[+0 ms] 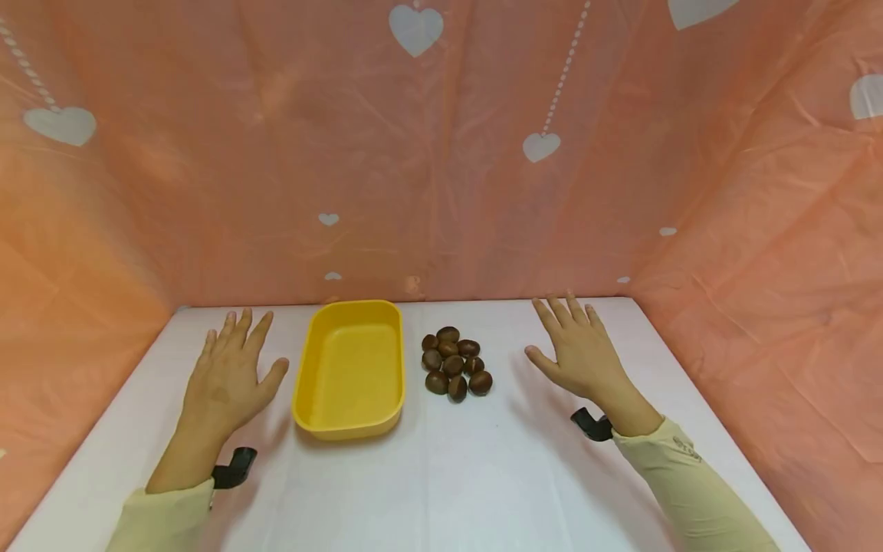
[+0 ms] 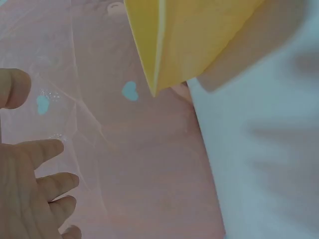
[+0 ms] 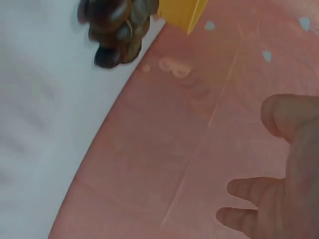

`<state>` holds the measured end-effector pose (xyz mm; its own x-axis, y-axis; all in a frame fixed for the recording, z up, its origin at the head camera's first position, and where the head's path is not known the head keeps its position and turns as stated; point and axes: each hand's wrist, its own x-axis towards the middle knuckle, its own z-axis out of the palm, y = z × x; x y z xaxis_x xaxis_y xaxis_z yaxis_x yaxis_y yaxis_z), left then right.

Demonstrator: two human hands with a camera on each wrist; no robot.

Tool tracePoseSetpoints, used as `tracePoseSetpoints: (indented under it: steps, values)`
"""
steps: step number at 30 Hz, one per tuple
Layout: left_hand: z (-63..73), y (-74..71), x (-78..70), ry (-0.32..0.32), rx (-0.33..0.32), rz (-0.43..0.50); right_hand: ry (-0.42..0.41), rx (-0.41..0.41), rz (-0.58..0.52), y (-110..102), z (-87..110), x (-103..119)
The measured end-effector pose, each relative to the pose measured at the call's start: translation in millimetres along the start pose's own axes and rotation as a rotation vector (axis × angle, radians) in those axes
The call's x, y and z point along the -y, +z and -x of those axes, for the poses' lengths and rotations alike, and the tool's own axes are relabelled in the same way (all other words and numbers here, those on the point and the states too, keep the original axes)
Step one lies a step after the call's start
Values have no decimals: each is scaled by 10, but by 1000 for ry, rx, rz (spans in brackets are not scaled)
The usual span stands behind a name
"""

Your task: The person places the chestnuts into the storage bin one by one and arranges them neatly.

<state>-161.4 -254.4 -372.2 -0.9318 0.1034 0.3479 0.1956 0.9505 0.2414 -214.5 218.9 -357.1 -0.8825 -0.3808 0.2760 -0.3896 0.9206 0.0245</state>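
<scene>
My left hand (image 1: 224,383) hovers over the table with fingers straight and spread, just left of a yellow plastic tray (image 1: 348,425). On the far side, my right hand (image 1: 582,349) is held out the same way, fingers apart and holding nothing. Between the tray and that hand lies a cluster of several brown chestnuts (image 1: 453,366). The left wrist view shows the tray's corner (image 2: 184,45) beyond the left hand (image 2: 25,189). In the right wrist view, the chestnuts (image 3: 117,30) appear at the top, apart from the right hand (image 3: 294,169).
A white cloth (image 1: 441,491) covers the table. Pink-orange curtains (image 1: 441,169) with pale hearts stand along the table's back edge and both sides. A black wrist mount (image 1: 234,468) juts from the left wrist, another mount (image 1: 592,424) from the right.
</scene>
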Motion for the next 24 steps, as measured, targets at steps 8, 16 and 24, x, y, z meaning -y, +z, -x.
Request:
tracePoseSetpoints:
  steps: [8,16,24]
  values:
    - [-13,118,-18,-8,65,116,-99,-42,-69,97,-20,201]
    - [4,250,-31,-97,128,205,-229,-40,-242,214,-68,300]
    - [19,384,-52,-223,167,297,-255,20,-425,435,-101,324]
